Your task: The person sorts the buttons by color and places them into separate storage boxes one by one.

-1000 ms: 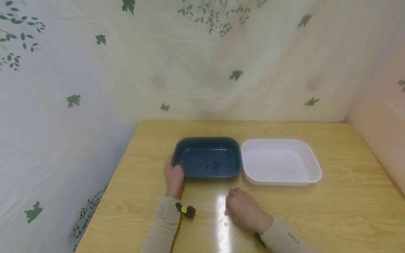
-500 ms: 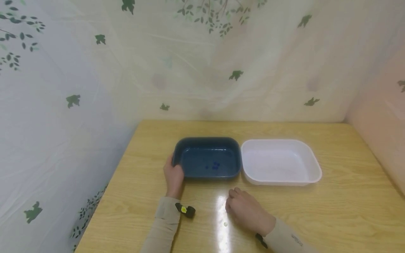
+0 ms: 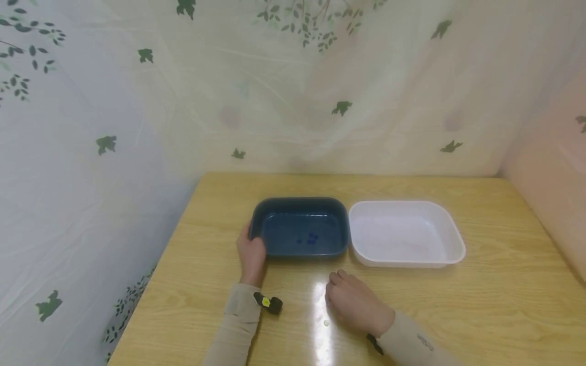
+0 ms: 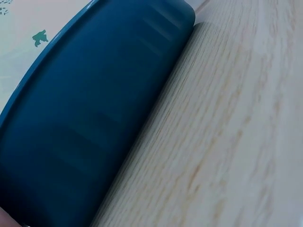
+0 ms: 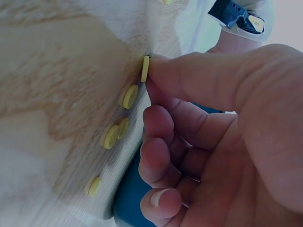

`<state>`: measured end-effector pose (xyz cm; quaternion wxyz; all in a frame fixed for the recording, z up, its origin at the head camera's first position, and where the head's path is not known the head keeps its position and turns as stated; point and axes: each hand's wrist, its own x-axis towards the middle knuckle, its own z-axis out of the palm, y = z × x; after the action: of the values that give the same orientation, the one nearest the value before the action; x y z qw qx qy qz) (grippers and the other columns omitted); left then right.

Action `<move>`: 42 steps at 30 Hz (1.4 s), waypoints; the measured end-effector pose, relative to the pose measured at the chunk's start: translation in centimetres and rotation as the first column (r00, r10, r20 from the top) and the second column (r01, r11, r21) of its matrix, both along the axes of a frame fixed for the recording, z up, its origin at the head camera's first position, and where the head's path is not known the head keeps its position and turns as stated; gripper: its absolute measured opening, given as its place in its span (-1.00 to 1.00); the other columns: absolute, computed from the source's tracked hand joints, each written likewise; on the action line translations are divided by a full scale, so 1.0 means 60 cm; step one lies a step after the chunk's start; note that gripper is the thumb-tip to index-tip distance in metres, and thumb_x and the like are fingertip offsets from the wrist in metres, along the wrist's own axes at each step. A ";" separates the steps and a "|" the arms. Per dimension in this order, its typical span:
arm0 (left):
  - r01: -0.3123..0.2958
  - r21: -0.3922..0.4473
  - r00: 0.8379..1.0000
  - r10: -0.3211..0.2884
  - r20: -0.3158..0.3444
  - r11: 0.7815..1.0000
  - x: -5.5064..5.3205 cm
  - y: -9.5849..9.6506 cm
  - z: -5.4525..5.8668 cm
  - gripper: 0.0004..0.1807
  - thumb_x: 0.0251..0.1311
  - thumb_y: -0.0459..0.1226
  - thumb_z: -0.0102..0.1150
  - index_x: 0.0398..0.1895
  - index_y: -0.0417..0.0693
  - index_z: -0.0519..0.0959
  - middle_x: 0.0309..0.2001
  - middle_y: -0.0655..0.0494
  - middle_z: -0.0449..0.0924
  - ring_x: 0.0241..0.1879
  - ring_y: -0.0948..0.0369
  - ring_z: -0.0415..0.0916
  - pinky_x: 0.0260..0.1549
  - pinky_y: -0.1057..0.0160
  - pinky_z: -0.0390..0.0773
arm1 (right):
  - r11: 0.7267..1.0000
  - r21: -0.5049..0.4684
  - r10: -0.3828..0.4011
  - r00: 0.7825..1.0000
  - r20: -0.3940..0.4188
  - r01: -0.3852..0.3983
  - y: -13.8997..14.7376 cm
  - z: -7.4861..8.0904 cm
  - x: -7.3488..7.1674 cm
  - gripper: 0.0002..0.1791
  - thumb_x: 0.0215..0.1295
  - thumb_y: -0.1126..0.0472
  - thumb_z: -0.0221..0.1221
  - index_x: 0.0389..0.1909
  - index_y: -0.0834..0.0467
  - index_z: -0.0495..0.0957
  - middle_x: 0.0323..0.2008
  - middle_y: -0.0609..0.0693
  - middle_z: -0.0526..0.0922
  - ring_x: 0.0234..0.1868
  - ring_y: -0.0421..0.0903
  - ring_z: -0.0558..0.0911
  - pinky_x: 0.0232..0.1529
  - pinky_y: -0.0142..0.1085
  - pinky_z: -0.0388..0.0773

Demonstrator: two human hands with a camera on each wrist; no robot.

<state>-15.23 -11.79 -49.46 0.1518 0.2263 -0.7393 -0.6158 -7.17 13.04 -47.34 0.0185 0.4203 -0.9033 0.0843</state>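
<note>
My left hand (image 3: 251, 258) grips the left end of a dark blue rectangular tray (image 3: 262, 213), thumb at its front left corner. The left wrist view shows the tray's outer wall (image 4: 90, 109). Several small dark blue pieces (image 3: 312, 238) lie inside. In front of the trays, my right hand (image 3: 357, 305) is low over the table, its fingers curled. The right wrist view shows its thumb and index finger pinching a small yellow disc (image 5: 145, 69). More yellow discs (image 5: 111, 136) lie close by on the table. One small pale disc (image 3: 326, 323) sits left of the right hand.
A white rectangular tray (image 3: 407, 234) stands right beside the blue one. Both are on a wood-grain table (image 3: 503, 295). Leaf-patterned cloth (image 3: 293, 127) hangs behind the table and at both sides.
The right hand has shifted only slightly in place. The left hand and both trays have stayed where they were.
</note>
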 end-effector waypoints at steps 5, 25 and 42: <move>0.005 0.002 1.000 -0.005 0.013 1.000 0.002 0.001 -0.001 -0.35 0.04 -0.60 -0.19 0.29 -0.24 0.40 0.29 -0.17 0.41 0.34 -0.04 0.26 0.34 0.00 0.24 | 0.999 0.041 0.012 1.000 -0.024 -0.011 -0.002 -0.004 0.003 -0.94 -0.09 0.32 0.24 -0.51 0.18 0.57 -0.48 -0.08 0.40 -0.41 -0.11 0.35 -0.43 -0.32 0.39; 0.001 -0.017 1.000 0.000 0.020 1.000 0.012 0.000 -0.011 -0.35 0.02 -0.60 -0.18 0.28 -0.26 0.41 0.28 -0.19 0.41 0.33 -0.04 0.27 0.34 0.00 0.25 | 1.000 -0.026 -0.013 1.000 -0.012 0.013 -0.007 -0.010 0.004 -0.89 0.12 0.25 0.18 -0.51 0.20 0.53 -0.46 -0.05 0.42 -0.35 -0.08 0.41 -0.27 -0.20 0.50; -0.006 -0.025 1.000 0.006 -0.007 1.000 -0.008 0.000 -0.001 -0.35 0.04 -0.60 -0.16 0.29 -0.25 0.41 0.28 -0.16 0.41 0.33 0.00 0.27 0.34 0.06 0.25 | 0.930 -0.341 -0.044 0.961 0.272 0.139 0.020 0.022 -0.049 -0.93 0.30 0.24 0.16 -0.39 0.09 0.52 -0.38 -0.17 0.42 -0.30 -0.23 0.43 -0.25 -0.34 0.54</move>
<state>-15.73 -11.80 -49.52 0.1589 0.2244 -0.7457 -0.6068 -10.08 14.27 -46.03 -0.0202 0.3523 -0.8862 0.3003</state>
